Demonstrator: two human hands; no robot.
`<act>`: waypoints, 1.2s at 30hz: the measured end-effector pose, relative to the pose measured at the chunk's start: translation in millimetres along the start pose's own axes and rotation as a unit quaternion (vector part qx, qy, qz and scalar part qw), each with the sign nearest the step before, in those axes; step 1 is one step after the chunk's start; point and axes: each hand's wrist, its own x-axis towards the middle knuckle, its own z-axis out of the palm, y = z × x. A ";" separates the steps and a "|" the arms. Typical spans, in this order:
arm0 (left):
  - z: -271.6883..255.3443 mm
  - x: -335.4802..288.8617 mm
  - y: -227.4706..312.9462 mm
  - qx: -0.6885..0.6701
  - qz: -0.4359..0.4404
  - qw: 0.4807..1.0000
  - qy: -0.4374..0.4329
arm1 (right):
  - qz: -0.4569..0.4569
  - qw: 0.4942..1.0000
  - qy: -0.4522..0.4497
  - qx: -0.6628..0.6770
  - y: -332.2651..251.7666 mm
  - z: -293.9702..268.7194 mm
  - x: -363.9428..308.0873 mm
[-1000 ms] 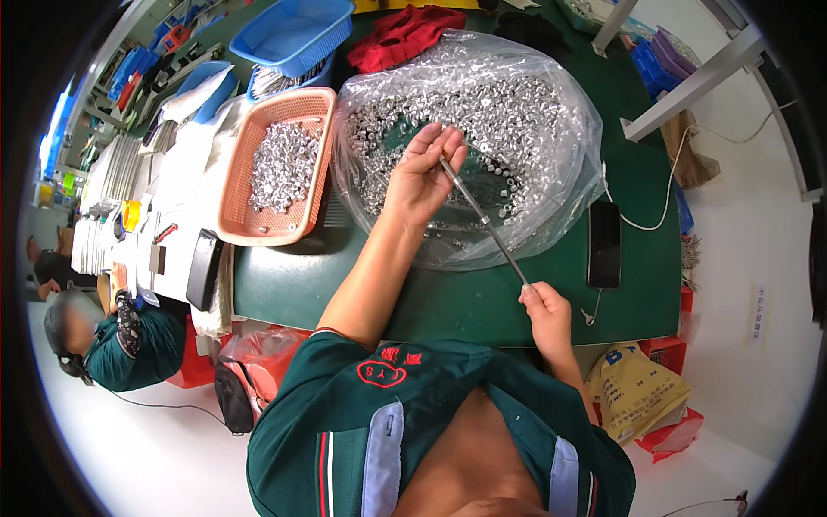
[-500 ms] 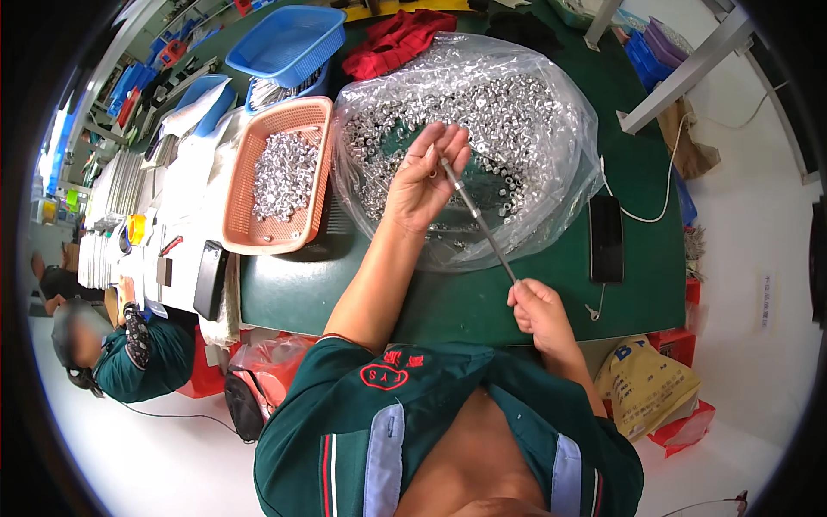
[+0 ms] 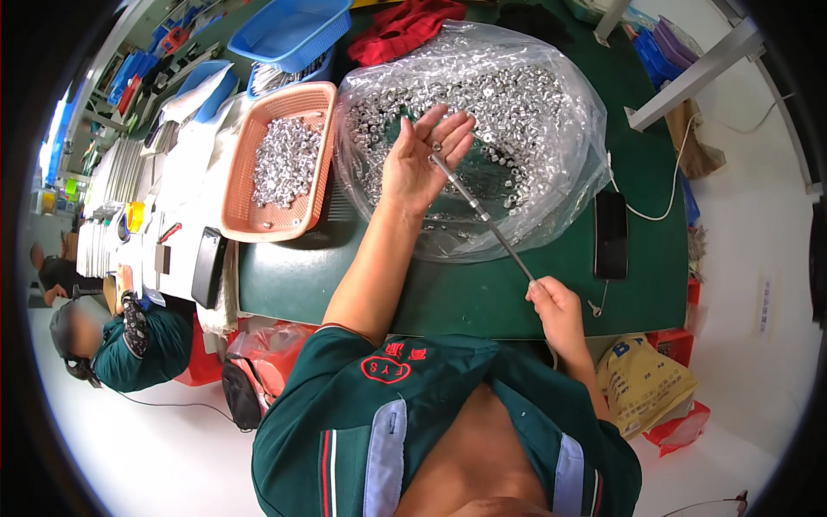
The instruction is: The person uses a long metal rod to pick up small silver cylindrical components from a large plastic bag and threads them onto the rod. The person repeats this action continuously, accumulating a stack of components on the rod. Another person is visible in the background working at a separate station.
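My left hand [image 3: 422,164] is turned palm up over the near edge of a clear plastic bag, its fingers spread. A small shiny piece [image 3: 435,147] shows on the palm, too small to make out. My right hand [image 3: 558,314] is closed round the lower end of a thin grey metal rod [image 3: 488,219]. The rod slants up to the left, its far tip at my left palm, with a thicker collar partway along. Beneath the left hand, the open bag [image 3: 564,198] holds a heap of small silvery metal parts [image 3: 525,103].
To the left stand an orange basket [image 3: 233,198] of silvery parts and a blue basket [image 3: 293,56]. A red cloth [image 3: 401,30] lies behind the bag, a black phone [image 3: 611,237] to its right. A metal post [image 3: 689,77] rises beyond. A co-worker [image 3: 142,349] sits at far left.
My left hand has opened wider, its fingers spreading away from the rod. My right hand has shifted slightly right with the rod. The view has moved a little.
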 end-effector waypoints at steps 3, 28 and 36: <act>-8.4 0.0 0.5 0.017 -0.005 1.000 -0.017 | -0.038 0.998 0.019 -0.056 -2.5 0.2 2.9; -19.9 1.0 -11.2 0.022 -0.034 0.996 0.075 | -0.152 0.939 0.129 -0.281 -23.1 1.1 0.4; -9.1 -3.9 -12.8 -0.070 -0.051 0.995 0.046 | -0.096 0.980 0.108 -0.139 -0.2 10.2 10.9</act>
